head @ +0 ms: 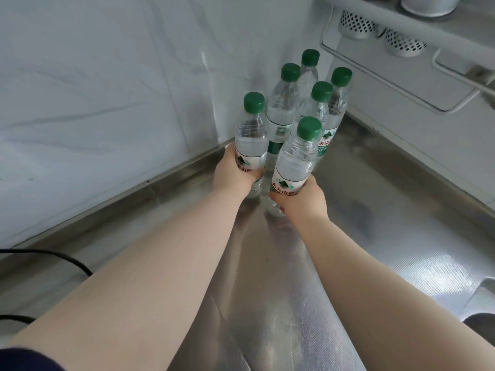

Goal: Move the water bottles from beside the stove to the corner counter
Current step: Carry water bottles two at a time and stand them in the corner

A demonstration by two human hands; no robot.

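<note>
Several clear water bottles with green caps stand grouped in the corner of a steel counter point(361, 199). My left hand point(233, 174) grips the lower part of the leftmost bottle point(250, 135), which stands close to the marble wall. My right hand point(301, 200) grips the nearest bottle point(297, 156) around its label. Both held bottles are upright, their bases at or just above the counter; contact cannot be told. Behind them stand the other bottles point(284, 108), bunched against the corner.
Marble walls point(107, 103) close the corner on the left and back. A white wall rack point(401, 62) with perforated cups hangs at the upper right. A black cable point(53, 257) lies on the left counter. A sink edge point(482, 298) shows at the right.
</note>
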